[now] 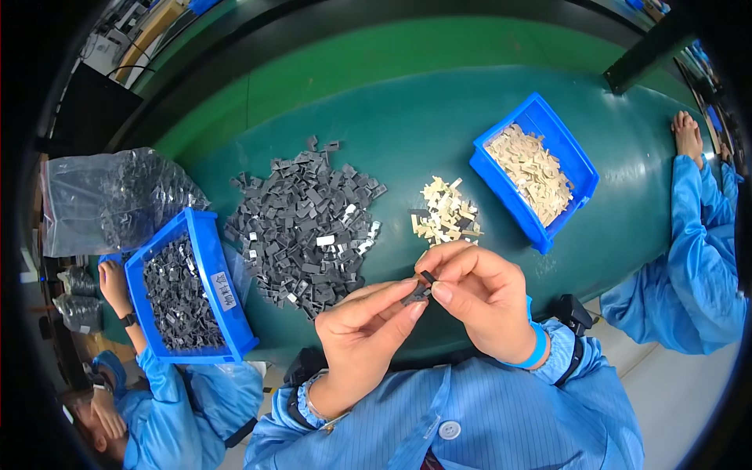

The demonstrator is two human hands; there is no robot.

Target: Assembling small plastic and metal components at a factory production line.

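Note:
Close to my body, above the table's near edge, both hands meet fingertip to fingertip. My left hand point(362, 333) is closed, pinching a small dark grey plastic part point(417, 294) between thumb and fingers. A short black strip-like piece point(428, 277) sticks up from between the thumb and forefinger of my right hand point(487, 301), right against that part. Whether the two pieces are joined I cannot tell, as fingertips cover much of them. Beyond my hands lie a large heap of dark grey plastic parts point(301, 223) and a smaller pile of cream-coloured pieces point(445, 211).
On the green table point(407, 110), a blue bin point(229, 301) of dark parts stands left, beside a clear plastic bag point(117, 196). Another blue bin point(580, 168) with cream pieces sits right. People in blue sleeves point(693, 235) sit at both sides.

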